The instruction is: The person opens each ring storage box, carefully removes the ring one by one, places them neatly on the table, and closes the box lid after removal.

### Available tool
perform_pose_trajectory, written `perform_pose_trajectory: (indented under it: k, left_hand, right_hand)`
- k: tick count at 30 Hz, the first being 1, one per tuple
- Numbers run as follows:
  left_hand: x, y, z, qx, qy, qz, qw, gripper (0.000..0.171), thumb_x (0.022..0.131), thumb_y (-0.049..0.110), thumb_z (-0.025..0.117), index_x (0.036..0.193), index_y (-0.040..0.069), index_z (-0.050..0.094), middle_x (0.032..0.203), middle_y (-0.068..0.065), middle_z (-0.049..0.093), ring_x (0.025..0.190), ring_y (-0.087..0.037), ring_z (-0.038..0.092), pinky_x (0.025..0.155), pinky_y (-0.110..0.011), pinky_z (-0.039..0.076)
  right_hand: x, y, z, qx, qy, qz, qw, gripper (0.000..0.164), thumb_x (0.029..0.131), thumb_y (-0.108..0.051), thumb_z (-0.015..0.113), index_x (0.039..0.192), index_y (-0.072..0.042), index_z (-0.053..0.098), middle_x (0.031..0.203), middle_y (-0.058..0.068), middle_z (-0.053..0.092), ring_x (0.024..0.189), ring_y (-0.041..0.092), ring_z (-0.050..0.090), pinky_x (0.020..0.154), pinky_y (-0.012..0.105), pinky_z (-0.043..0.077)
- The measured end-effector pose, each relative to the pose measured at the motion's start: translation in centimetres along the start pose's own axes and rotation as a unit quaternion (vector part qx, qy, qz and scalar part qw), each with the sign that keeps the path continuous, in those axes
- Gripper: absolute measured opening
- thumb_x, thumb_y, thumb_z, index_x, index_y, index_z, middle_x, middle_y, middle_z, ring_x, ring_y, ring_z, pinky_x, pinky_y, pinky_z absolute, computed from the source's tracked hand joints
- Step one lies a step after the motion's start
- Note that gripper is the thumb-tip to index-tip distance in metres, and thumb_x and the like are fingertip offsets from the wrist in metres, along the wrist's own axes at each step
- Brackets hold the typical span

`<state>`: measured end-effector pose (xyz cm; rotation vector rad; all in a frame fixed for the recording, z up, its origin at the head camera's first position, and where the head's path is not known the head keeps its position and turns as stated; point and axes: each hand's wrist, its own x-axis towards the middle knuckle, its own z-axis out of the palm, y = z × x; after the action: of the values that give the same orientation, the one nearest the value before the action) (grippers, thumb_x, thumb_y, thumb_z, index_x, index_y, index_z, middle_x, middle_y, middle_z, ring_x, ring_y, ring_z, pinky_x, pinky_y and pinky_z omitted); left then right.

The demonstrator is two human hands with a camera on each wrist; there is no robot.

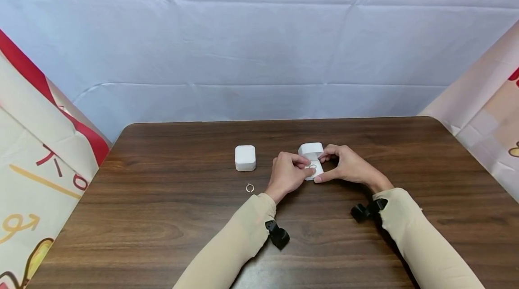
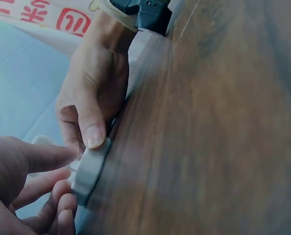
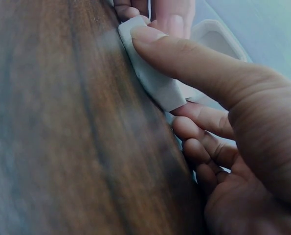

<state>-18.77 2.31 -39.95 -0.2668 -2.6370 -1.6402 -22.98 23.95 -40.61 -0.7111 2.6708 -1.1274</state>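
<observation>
A small white ring box (image 1: 311, 150) stands on the table with its lid raised. Between the thumb and fingertips of my left hand (image 1: 286, 172) is a thin ring (image 1: 312, 166), at the box's cushion; how deep it sits there is hard to tell. My right hand (image 1: 352, 168) grips the box from the right, its thumb on the front of the base. In the right wrist view, that thumb presses the white base (image 3: 157, 83) and fingers lie behind it. The left wrist view shows the left fingers (image 2: 42, 188) close against the box's base (image 2: 92, 169).
A second white ring box (image 1: 245, 158), lid down, stands to the left of the hands. Nearer on the wooden table (image 1: 162, 217) lies another ring (image 1: 250, 187), beside the left wrist. A pale cloth (image 1: 259, 45) hangs behind the table's far edge, with printed cloths at both sides.
</observation>
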Motion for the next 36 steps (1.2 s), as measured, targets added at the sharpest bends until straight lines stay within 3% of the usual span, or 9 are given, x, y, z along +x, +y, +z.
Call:
perform_pose_trajectory:
  k: [12, 19, 36]
  left_hand:
    - [-0.09, -0.2, 0.34, 0.003, 0.005, 0.0, 1.0, 0.008, 0.082, 0.015, 0.086, 0.088, 0.01, 0.083, 0.073, 0.007, 0.069, 0.067, -0.001, 0.058, 0.066, -0.02, 0.048]
    - [-0.06, -0.23, 0.45, 0.009, 0.007, 0.017, 0.9998, 0.004, 0.084, 0.013, 0.084, 0.083, 0.009, 0.082, 0.071, 0.005, 0.072, 0.065, 0.002, 0.06, 0.065, -0.019, 0.048]
    - [-0.02, -0.33, 0.67, 0.003, 0.013, 0.024, 0.9996, 0.007, 0.085, 0.009, 0.082, 0.079, 0.009, 0.081, 0.069, 0.006, 0.069, 0.063, 0.001, 0.056, 0.062, -0.018, 0.046]
  right_hand:
    - [-0.07, -0.07, 0.09, -0.001, 0.001, -0.003, 1.0, 0.045, 0.071, -0.03, 0.096, 0.103, -0.011, 0.069, 0.098, 0.003, 0.064, 0.093, 0.021, 0.057, 0.082, 0.029, 0.047]
    - [-0.15, -0.12, 0.05, -0.001, 0.003, -0.006, 1.0, 0.046, 0.07, -0.029, 0.096, 0.102, -0.011, 0.069, 0.098, 0.003, 0.064, 0.093, 0.021, 0.057, 0.081, 0.029, 0.047]
    - [-0.08, 0.14, 0.09, 0.003, 0.001, -0.008, 1.0, 0.045, 0.071, -0.03, 0.096, 0.102, -0.011, 0.069, 0.097, 0.002, 0.064, 0.093, 0.021, 0.057, 0.081, 0.028, 0.047]
